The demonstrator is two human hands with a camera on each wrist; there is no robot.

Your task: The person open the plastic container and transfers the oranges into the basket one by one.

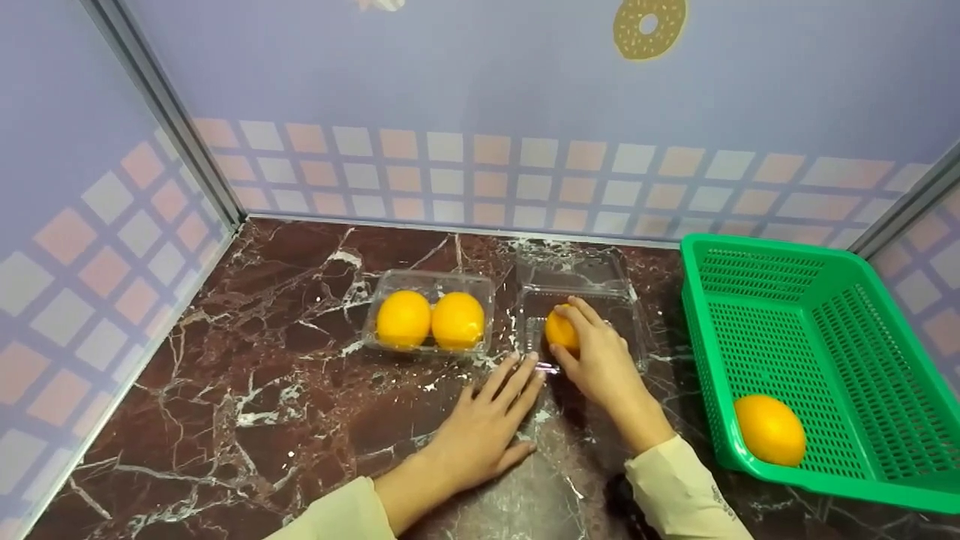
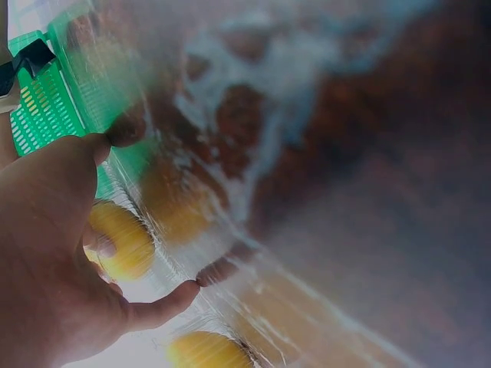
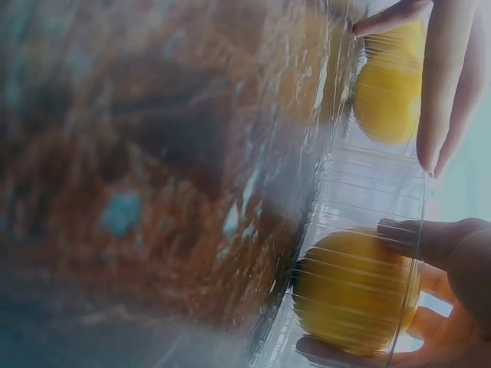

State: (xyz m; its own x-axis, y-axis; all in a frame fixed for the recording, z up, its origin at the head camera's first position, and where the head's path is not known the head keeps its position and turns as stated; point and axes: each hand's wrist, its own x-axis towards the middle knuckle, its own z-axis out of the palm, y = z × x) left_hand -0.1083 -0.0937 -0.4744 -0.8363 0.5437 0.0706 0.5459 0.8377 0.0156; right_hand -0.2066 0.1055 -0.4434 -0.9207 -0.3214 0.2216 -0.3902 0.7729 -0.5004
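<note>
My right hand [image 1: 600, 364] reaches into a clear plastic clamshell box [image 1: 525, 307] and grips an orange [image 1: 560, 330], thumb and fingers around its sides. In the right wrist view that orange [image 3: 349, 295] shows through the box's ribbed wall, with fingertips on either side. The box's lid [image 1: 577, 268] lies folded back toward the rear wall. My left hand [image 1: 484, 427] rests on the marble surface with fingers spread and nearly straight, fingertips at the box's front left corner. To the left, a second clear box [image 1: 487, 289] contains two oranges [image 1: 403, 319] side by side.
A green plastic basket [image 1: 701, 360] with perforated sides stands at the right. One orange [image 1: 771, 431] lies in its near left corner. A tiled-pattern panel [image 1: 450, 180] closes the back, and another side panel [image 1: 97, 247] runs along the left.
</note>
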